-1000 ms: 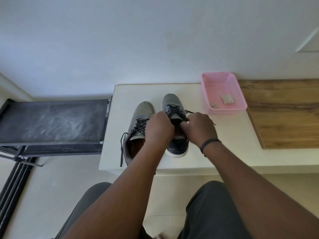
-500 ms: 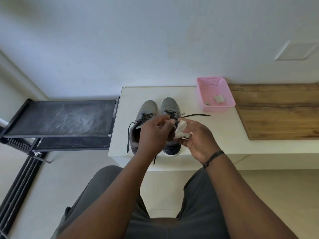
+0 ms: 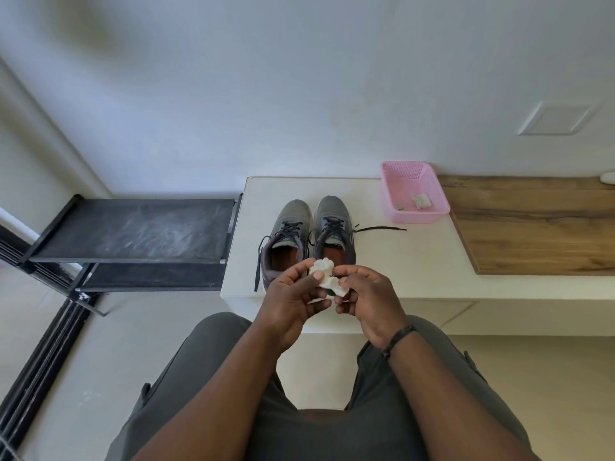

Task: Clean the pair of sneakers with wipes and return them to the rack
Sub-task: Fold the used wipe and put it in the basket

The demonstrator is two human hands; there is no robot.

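1. Two grey lace-up sneakers [image 3: 309,234], side by side on the white desk [image 3: 416,261], toes toward the wall.
2. One crumpled white wipe [image 3: 327,277], pinched by curled fingers of left hand [image 3: 293,301] and right hand [image 3: 366,301].
3. One pink perforated plastic basket [image 3: 414,193]; one black metal rack [image 3: 133,241] left of desk.

Sneakers [image 3: 311,234] between rack [image 3: 133,234] and basket [image 3: 414,194]

your left hand [image 3: 293,302] and right hand [image 3: 364,299] pinch a crumpled wipe [image 3: 327,276] just before the sneakers [image 3: 307,232] on the white table [image 3: 416,257].
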